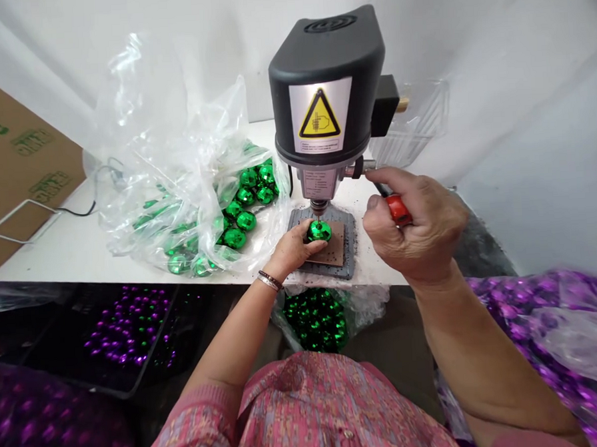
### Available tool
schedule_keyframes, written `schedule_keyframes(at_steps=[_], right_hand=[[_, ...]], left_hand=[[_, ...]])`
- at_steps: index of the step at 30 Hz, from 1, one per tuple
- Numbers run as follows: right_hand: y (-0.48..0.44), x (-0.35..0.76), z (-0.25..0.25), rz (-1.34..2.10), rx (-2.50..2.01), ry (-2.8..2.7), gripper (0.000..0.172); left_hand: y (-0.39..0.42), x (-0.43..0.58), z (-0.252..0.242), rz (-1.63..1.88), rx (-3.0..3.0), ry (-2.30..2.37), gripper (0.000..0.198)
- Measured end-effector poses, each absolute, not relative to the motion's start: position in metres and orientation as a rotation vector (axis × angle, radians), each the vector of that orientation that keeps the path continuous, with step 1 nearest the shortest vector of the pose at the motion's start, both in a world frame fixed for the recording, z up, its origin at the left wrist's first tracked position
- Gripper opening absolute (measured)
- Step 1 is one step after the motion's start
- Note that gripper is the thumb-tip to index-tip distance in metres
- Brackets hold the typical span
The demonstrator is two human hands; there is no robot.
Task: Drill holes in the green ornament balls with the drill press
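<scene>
A shiny green faceted ball [319,232] sits on a brown board [336,251] on the base of a black drill press [324,132]. My left hand [296,249] grips the ball from its left side, thumb in front and fingers behind. The drill bit [319,217] comes down at the top of the ball; whether it has entered cannot be made out. On the right, my right hand [413,221] is closed around the press's feed lever [398,210], whose red knob shows between the fingers.
Left of the press, an open clear plastic bag [186,189] holds several green balls [246,219]. More green balls [316,319] fill a bag below the table edge. A cardboard box [19,158] stands far left. Purple balls lie in a dark tray [131,385] and a bag [559,330].
</scene>
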State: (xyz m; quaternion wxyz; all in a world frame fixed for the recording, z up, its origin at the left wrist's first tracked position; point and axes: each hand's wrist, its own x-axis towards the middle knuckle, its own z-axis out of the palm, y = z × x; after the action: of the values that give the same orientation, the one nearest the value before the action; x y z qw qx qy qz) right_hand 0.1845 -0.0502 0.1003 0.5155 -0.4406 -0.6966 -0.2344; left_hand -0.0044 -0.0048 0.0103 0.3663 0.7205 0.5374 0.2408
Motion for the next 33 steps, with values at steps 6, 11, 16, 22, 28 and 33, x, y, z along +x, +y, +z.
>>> schedule_keyframes(at_steps=[6,11,16,22,28,33], right_hand=[[-0.052,0.185,0.098,-0.521,-1.114,-1.69,0.029],[-0.052,0.184,0.093,-0.638,-1.077,-1.679,0.027],[-0.051,0.182,0.086,-0.674,-1.014,-1.652,0.026],[-0.049,0.176,0.079,-0.676,-0.99,-1.598,0.027],[-0.048,0.174,0.065,-0.628,-0.944,-1.564,0.029],[-0.05,0.173,0.068,-0.594,-0.948,-1.566,0.026]], left_hand=[[-0.004,-0.006,0.006,0.632,1.831,1.373,0.052],[-0.004,-0.006,0.005,0.657,1.798,1.393,0.058],[-0.004,-0.005,0.002,0.648,1.805,1.409,0.06],[-0.004,-0.007,0.0,0.658,1.813,1.411,0.06],[-0.004,-0.009,-0.002,0.664,1.811,1.388,0.062],[-0.004,-0.009,-0.002,0.681,1.775,1.358,0.062]])
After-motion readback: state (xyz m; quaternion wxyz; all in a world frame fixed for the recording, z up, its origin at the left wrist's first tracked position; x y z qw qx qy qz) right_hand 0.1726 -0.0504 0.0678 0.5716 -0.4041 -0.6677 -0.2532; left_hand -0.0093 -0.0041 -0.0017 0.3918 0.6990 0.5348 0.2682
